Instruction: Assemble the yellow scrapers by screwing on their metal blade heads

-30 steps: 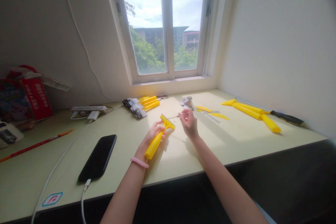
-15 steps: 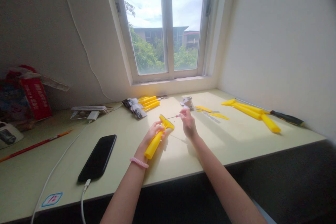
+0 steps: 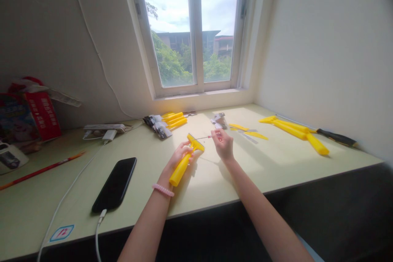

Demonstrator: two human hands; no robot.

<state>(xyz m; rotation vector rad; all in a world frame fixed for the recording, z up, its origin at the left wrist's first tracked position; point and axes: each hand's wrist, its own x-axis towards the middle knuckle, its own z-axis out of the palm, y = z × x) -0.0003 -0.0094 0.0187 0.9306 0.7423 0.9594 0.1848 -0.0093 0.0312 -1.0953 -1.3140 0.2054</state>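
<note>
A yellow scraper is lying in the left hand, fingers clamped on it, inward of the tabletop's front edge. The right hand's fingers are pinching a thin screwdriver at the scraper's head; off-line pressing is risking a slip toward the left fingers.

At centre, a scraper is in the left hand, packaged scrapers behind it on the desk. A smartphone lies lower left, power strip behind; unpackaged scrapers and a screwdriver, right.
</note>
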